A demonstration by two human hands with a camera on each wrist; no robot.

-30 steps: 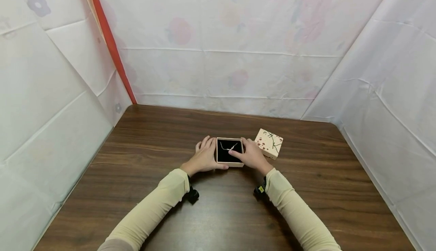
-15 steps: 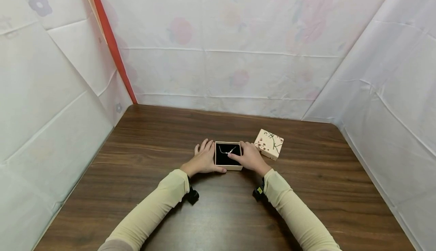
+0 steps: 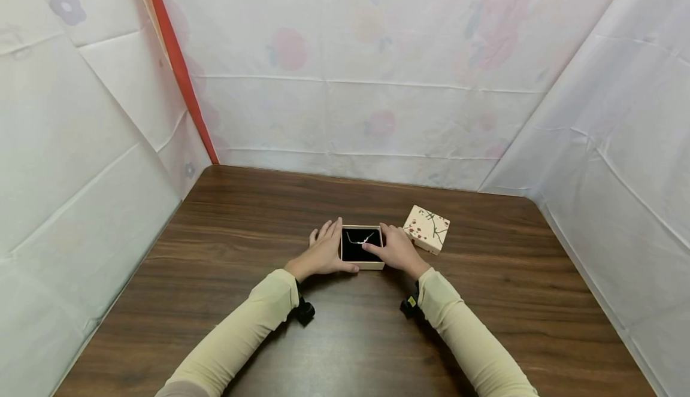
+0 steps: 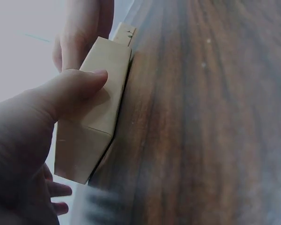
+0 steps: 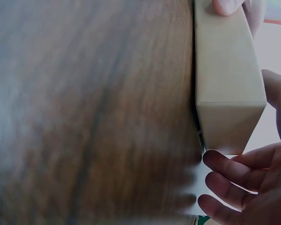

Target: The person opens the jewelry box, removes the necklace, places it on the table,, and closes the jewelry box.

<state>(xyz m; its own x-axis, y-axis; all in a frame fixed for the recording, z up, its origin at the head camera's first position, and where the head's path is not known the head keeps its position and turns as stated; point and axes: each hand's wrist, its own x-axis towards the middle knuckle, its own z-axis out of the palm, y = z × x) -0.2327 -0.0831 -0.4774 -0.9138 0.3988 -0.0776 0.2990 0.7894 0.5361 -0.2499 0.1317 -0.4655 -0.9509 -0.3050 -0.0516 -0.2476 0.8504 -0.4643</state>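
An uncovered jewelry box (image 3: 369,266) sits on the table, with a thin necklace (image 3: 353,242) laid across its black insert (image 3: 354,255). My left hand (image 3: 322,255) holds the box's left side. In the left wrist view its thumb lies against the plain front wall (image 4: 96,105), and its other fingers extend past the side. My right hand (image 3: 400,251) is at the right side, thumb reaching over the rim onto the insert by the necklace's pendant. In the right wrist view its fingers (image 5: 232,171) are loosely bent beside the box's lower corner. Whether the thumb touches the pendant is unclear.
The flower-patterned lid (image 3: 426,229) lies tilted behind my right hand, close to the box. The brown wooden table (image 3: 259,205) is enclosed by white printed sheets (image 3: 345,115), with a red strip (image 3: 180,73) at the left corner.
The box has shifted slightly toward me, and both hands have stayed on it. My right thumb remains over the insert. The lid has stayed in place.
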